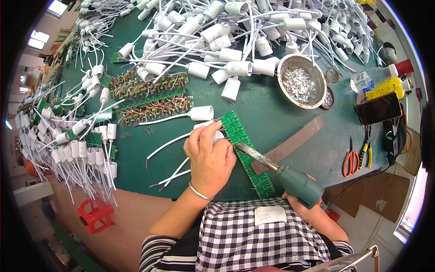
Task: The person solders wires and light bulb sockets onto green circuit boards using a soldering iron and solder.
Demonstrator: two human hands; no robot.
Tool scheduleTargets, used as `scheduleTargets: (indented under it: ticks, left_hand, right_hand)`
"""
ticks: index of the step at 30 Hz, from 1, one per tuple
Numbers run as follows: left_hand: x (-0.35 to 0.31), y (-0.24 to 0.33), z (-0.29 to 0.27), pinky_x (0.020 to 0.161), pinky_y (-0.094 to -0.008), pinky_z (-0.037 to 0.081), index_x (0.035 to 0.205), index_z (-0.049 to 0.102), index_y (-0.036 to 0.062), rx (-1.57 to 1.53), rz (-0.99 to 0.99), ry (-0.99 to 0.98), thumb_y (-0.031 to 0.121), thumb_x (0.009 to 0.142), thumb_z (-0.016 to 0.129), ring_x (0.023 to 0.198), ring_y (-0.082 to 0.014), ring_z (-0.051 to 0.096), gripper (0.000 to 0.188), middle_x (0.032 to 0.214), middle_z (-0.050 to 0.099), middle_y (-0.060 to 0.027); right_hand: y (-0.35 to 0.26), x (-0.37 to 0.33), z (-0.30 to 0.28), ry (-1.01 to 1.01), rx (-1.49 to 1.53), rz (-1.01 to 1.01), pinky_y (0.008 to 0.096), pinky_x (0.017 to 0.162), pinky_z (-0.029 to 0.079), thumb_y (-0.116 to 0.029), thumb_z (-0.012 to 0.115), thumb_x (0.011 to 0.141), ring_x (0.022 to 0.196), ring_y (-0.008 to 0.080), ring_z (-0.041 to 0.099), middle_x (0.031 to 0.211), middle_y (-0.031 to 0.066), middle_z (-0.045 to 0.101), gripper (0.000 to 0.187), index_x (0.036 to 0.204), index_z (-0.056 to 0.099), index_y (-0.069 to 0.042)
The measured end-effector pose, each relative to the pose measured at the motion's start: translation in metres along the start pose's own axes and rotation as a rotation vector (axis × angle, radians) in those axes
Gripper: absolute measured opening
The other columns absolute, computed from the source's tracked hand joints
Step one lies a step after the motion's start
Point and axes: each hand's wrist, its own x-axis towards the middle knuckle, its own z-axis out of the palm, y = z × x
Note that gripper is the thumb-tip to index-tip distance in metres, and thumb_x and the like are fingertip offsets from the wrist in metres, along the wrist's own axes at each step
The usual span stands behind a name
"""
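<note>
The left hand [210,156] is bent in close at the edge of the green circuit board [248,167], thumb and forefinger drawn near each other around a white lamp holder [218,135]; whether this grip pinches the holder itself or its thin leads I cannot tell. The right hand [297,207], largely hidden, has its grip closed around the green-bodied soldering iron [300,183], whose dark metal tip reaches the board beside the left thumb.

The board lies slantwise on the table [136,174], just in front of the person, next to the end of a flat brown bar [290,144]. It looks thin, light and stiff, likely to slide under a sideways push and to crack if bent; the long bare edges suit the fingers best, away from the pads and the iron's metal shaft, which should be taken as hot. The lamp holder looks like light, smooth, rigid plastic that could roll; take it round its barrel, since pulling on the fine leads could strain them.

Farther out, another lamp holder [201,113] lies beyond the left hand, near wired boards [154,109]. A metal bowl [321,86] of silvery flakes [299,84] stands beyond the bar, and orange-handled pliers [350,162] lie to the right.
</note>
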Motion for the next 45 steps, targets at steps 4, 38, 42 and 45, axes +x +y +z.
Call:
scheduleTargets:
  ticks: [4, 38, 42, 45]
  left_hand:
    - [0.000, 0.000, 0.000, 0.098, -0.0470, 0.028, 0.080, 0.059, 0.0090, 0.005, 0.006, 0.009, 0.005, 0.068, 0.067, 0.118, -0.0357, 0.038, 0.015, 0.127, 0.048, -0.0102]
    - [-0.008, -0.006, -0.008, 0.100, -0.0468, 0.031, 0.085, 0.061, 0.0097, -0.084, 0.029, 0.022, 0.011, 0.070, 0.073, 0.119, -0.0377, 0.039, 0.020, 0.127, 0.050, -0.0107]
    - [-0.008, -0.005, -0.010, 0.100, -0.0466, 0.030, 0.085, 0.061, 0.0098, -0.086, 0.007, 0.022, 0.010, 0.069, 0.073, 0.118, -0.0374, 0.039, 0.020, 0.127, 0.050, -0.0100]
    - [-0.007, -0.005, -0.010, 0.100, -0.0465, 0.030, 0.084, 0.061, 0.0100, -0.072, 0.010, 0.022, 0.010, 0.068, 0.073, 0.118, -0.0372, 0.040, 0.020, 0.126, 0.051, -0.0093]
  right_hand:
    - [0.002, 0.000, -0.001, -0.014, -0.078, -0.036, 0.0346, 0.085, 0.050, -0.005, 0.070, 0.073, 0.095, 0.0264, 0.064, 0.105, 0.0126, 0.065, 0.038, 0.109, 0.062, -0.002]
    - [-0.053, 0.069, 0.041, -0.040, 1.094, -0.094, 0.0527, 0.104, 0.038, -0.032, 0.064, 0.087, 0.120, 0.0297, 0.050, 0.125, 0.0174, 0.052, 0.064, 0.136, 0.036, -0.001]
    - [-0.053, 0.087, 0.068, -0.058, 1.080, -0.117, 0.0583, 0.105, 0.036, -0.037, 0.065, 0.085, 0.124, 0.0293, 0.045, 0.133, 0.0162, 0.043, 0.072, 0.140, 0.029, -0.007]
    - [-0.057, 0.094, 0.077, -0.067, 1.062, -0.140, 0.0579, 0.105, 0.036, -0.035, 0.064, 0.086, 0.128, 0.0290, 0.041, 0.132, 0.0175, 0.043, 0.070, 0.140, 0.030, -0.007]
